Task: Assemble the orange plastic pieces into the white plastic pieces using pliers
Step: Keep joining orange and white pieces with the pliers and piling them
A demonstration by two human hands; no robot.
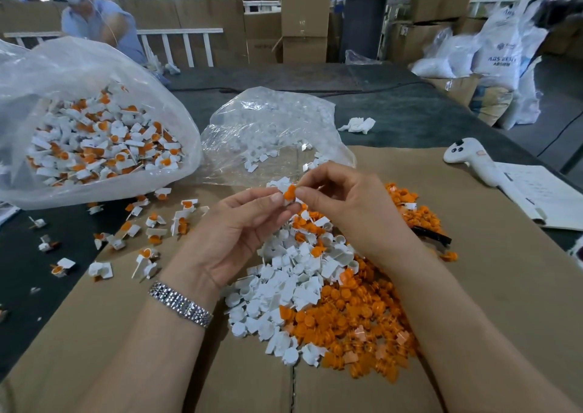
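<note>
left hand [249, 220] pinches white piece [287, 203] | right hand [340, 198] pinches orange piece [289, 191] at its mouth, above the piles | tip: align square, press straight, no tilt | pliers [432, 235] lie on cardboard, right of pile, untouched

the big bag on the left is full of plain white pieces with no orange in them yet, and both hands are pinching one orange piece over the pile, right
Not quite. The head view shows the big bag on the left holding white pieces with orange pieces already fitted in them, not plain white ones. The rest stands: the left hand and right hand both pinch one orange piece over the pile.
</note>
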